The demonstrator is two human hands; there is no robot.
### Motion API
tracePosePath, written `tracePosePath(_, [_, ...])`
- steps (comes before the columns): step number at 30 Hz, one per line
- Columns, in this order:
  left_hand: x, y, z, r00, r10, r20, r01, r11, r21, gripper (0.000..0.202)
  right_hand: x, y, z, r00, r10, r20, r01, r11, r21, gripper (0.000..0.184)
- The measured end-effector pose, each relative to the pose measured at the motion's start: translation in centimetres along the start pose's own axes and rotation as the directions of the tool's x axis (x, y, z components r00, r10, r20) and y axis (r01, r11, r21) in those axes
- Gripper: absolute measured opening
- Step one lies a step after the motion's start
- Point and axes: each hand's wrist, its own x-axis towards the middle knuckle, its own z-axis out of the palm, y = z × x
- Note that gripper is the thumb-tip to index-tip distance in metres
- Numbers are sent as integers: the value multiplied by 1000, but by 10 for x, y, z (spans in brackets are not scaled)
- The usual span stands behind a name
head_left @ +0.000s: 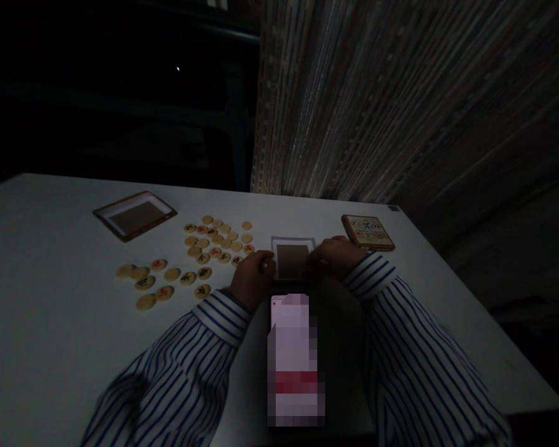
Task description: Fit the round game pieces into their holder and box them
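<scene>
The left hand (253, 278) and right hand (338, 257) flank a shallow box (293, 262) — whether they grip it, one cannot tell — near scattered game pieces (217, 238) on the white table (65, 285).

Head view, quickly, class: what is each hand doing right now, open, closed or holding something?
Left hand: curled at the shallow tray's left edge; grip unclear.
Right hand: at its right edge; too dark to tell.

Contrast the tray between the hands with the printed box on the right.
The tray shows a plain brownish middle; the box shows printed lettering. The tray is between the left hand and right hand; the box lies beyond the right hand. Both look four-sided.
</scene>
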Motion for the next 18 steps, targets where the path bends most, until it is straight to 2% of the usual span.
tracePosePath(9, [0, -4, 1, 999, 45, -20, -45, 999, 6, 21, 1, -5, -1, 999, 27, 44, -27, 1000, 4, 27])
tracePosePath(18, [-1, 1, -1, 1000, 23, -19, -23, 1000, -15, 22, -1, -4, 0, 1000, 13, -13, -13, 1000, -3, 24])
